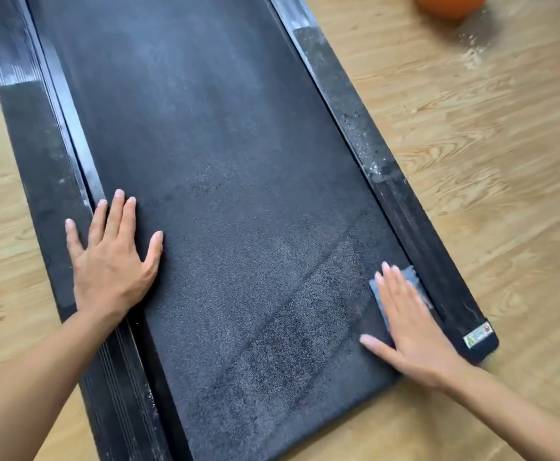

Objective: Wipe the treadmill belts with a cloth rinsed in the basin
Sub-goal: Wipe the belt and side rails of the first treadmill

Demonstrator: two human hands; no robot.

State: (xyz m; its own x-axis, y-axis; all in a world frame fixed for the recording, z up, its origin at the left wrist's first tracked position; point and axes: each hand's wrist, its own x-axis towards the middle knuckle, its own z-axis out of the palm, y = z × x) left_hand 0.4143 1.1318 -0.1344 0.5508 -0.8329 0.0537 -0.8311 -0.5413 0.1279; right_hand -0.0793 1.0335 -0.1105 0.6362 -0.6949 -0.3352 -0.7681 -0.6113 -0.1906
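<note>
A black treadmill belt [212,181] runs from the top left down to the bottom of the view, with dusty smears and wipe marks near its lower end. My left hand [112,261] lies flat with fingers spread on the belt's left edge, partly over the side rail. My right hand [405,324] presses flat on a small blue-grey cloth [406,276] at the belt's right edge, near the rear corner. Most of the cloth is hidden under my fingers. The orange basin [448,5] shows only its lower rim at the top right.
Dusty black side rails [365,141] flank the belt, the right one with a small sticker [478,334] at its end. Wooden floor [471,128] surrounds the treadmill, with a patch of dust [471,54] near the basin.
</note>
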